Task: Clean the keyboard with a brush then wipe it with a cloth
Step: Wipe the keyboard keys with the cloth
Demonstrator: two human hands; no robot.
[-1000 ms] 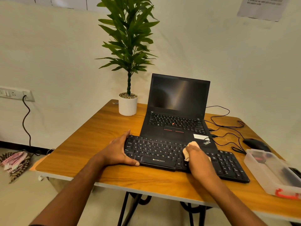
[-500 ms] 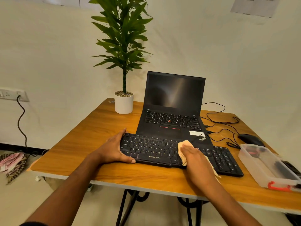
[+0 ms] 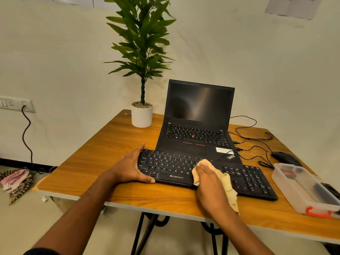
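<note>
The keyboard point(image 3: 206, 172) is black with white letters and white "ZEBRONICS" lettering on its near edge. The cloth point(image 3: 223, 181) is pale cream-yellow. The surface point(image 3: 110, 148) is warm orange-brown wood grain with a pale edge. The laptop point(image 3: 198, 126) is black, with a dark screen, a red dot among its keys, thin red lines below them and a white sticker. The plant point(image 3: 141, 52) has dark green leaves in a white pot point(image 3: 142, 116). At right, the clear box point(image 3: 301, 186) has an orange-red clip. The mouse point(image 3: 284, 158) and cables point(image 3: 253, 138) are black. The wall point(image 3: 276, 70) is off-white. On the floor at left lie red-and-white checked rags point(image 3: 14, 178).
</note>
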